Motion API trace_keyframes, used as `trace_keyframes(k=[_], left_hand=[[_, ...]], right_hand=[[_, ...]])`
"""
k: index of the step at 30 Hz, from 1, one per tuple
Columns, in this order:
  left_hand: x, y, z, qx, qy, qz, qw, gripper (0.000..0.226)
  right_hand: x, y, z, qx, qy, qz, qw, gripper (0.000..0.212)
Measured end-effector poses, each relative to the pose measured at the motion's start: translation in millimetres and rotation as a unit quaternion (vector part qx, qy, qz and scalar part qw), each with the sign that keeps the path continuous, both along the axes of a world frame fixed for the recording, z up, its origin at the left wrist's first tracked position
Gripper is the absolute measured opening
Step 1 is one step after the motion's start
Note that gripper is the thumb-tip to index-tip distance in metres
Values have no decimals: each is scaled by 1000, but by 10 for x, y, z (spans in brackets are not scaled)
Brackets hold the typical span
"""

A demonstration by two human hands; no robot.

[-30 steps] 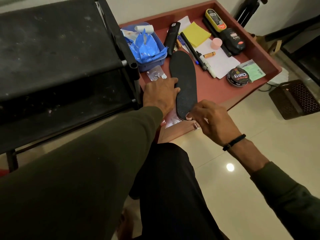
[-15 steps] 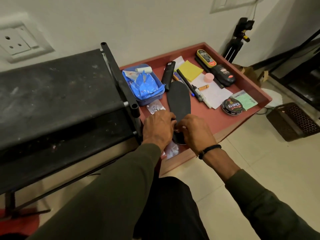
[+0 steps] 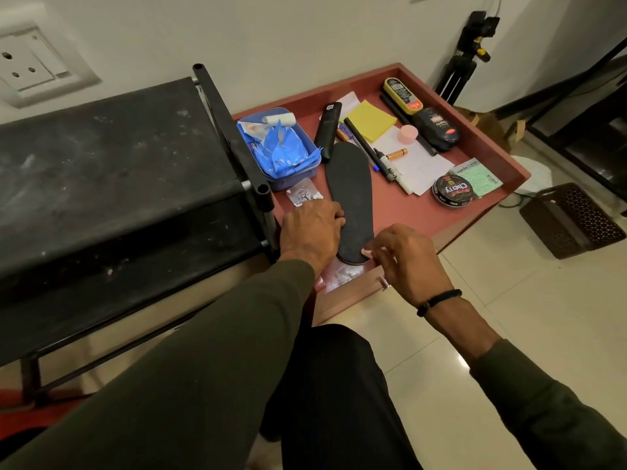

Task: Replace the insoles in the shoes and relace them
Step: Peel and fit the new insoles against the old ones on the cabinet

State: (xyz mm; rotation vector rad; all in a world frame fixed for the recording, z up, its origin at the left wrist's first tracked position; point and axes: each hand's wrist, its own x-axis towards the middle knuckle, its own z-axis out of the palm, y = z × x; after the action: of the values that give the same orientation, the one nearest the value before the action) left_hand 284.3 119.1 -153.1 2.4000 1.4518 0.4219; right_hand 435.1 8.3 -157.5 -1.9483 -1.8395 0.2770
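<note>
A black insole lies flat in a red tray, toe end pointing away from the person and heel end at the tray's near edge, over a clear plastic packet. The left hand rests against the insole's left edge near the heel, knuckles up and fingers tucked toward it; whether they actually clasp the edge cannot be told from this angle. The right hand pinches the heel end between thumb and fingertips, the other fingers loosely curled. No shoe is in view, so the step in hand looks like taking up the insole, with fitting and lacing not yet begun. The next move probably calls for lifting the heel clear of the packet without dragging it along, then bringing the insole out over the tray's rim. It looks thin and flexible, so it may droop if held by one end only. A marker lies just beside the toe end, and a polish tin sits well apart to the right.
</note>
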Motion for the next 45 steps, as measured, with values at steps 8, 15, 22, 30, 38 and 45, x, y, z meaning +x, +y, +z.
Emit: trace_keyframes(k=[8, 15, 22, 30, 38, 45], left_hand=[[11, 5, -14, 9, 7, -1, 1000, 26], [-2, 19, -45, 6, 11, 6, 1000, 25], [12, 9, -42, 6, 0, 9, 1000, 24], [16, 26, -32, 5, 6, 6, 1000, 23], [10, 22, -46, -7, -6, -1, 1000, 25], [1, 6, -8, 5, 1, 1, 1000, 23]], right_hand=[[65, 603, -47, -60, 34, -92, 993, 10], [-70, 426, -174, -22, 17, -138, 990, 14], [-276, -18, -104, -15, -16, -109, 994, 18], [-438, 155, -15, -38, -13, -33, 999, 18], [-483, 139, -77, -18, -13, 5, 1000, 11], [-170, -44, -101, -18, -13, -16, 1000, 17]])
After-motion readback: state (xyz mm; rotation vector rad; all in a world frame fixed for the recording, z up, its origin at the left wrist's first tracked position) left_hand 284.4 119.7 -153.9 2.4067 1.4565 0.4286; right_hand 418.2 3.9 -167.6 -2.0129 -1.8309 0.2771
